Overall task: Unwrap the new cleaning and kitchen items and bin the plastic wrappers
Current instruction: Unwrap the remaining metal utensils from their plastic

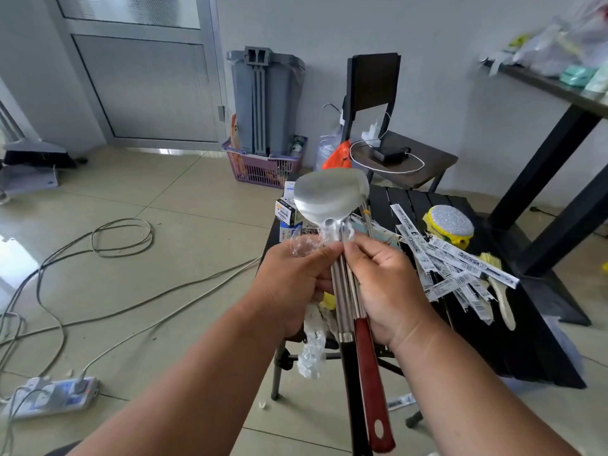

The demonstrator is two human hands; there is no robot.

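Observation:
Two steel ladles (330,195) are held together, bowls up and away from me, one with a black handle (350,383) and one with a red handle (371,373). My left hand (289,284) grips the steel shafts and a crumpled clear plastic wrapper (312,343) that hangs below it. My right hand (385,284) pinches the clear plastic at the ladles' necks, just under the bowls. More clear film (304,246) bunches above my left fingers.
A small black slatted table (513,324) below holds several wrapped utensils (454,261), a yellow-backed scrubber (449,225) and small boxes (288,212). A grey bin (265,100) stands behind a purple basket (263,167). A chair (404,156), floor cables (121,238) and a power strip (52,396) surround me.

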